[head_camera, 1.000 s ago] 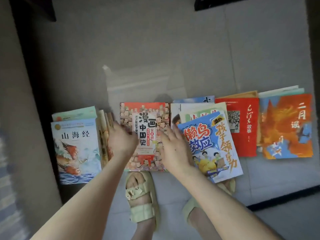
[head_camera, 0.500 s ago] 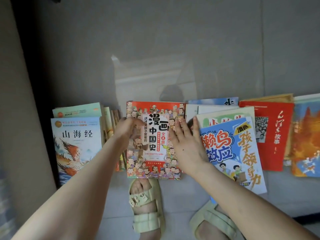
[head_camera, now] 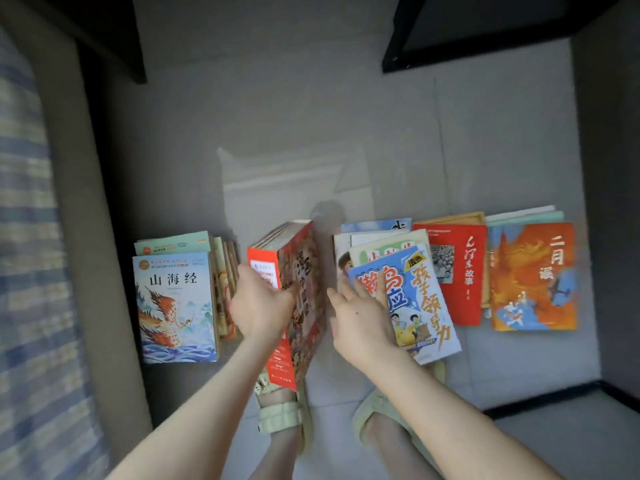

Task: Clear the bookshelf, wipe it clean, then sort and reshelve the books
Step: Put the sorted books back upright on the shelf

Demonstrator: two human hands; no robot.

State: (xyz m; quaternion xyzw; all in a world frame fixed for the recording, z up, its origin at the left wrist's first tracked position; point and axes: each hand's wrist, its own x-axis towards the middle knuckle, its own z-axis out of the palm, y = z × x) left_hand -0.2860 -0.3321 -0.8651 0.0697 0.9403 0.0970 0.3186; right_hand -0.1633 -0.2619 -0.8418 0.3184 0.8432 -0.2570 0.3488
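Books lie in a row on the grey floor. My left hand [head_camera: 261,304] grips a thick red comic-history box set [head_camera: 301,289] by its spine side, tipped up on its edge. Open beside it, my right hand [head_camera: 360,318] has its fingers spread against the set's cover and over a blue cartoon book [head_camera: 420,303]. A pile topped by a pale blue book with a phoenix [head_camera: 175,306] sits to the left. To the right lie a red book [head_camera: 457,271] and an orange and blue book [head_camera: 535,275].
My two feet in pale green sandals [head_camera: 280,407] stand just below the books. A dark furniture panel [head_camera: 485,26] hangs at the top right and another dark edge [head_camera: 114,36] at the top left. A blue patterned cloth [head_camera: 27,271] fills the left side.
The red box set lay flat under both hands; my left hand has now lifted it up onto its edge. My right hand slid right, partly onto the blue cartoon book.
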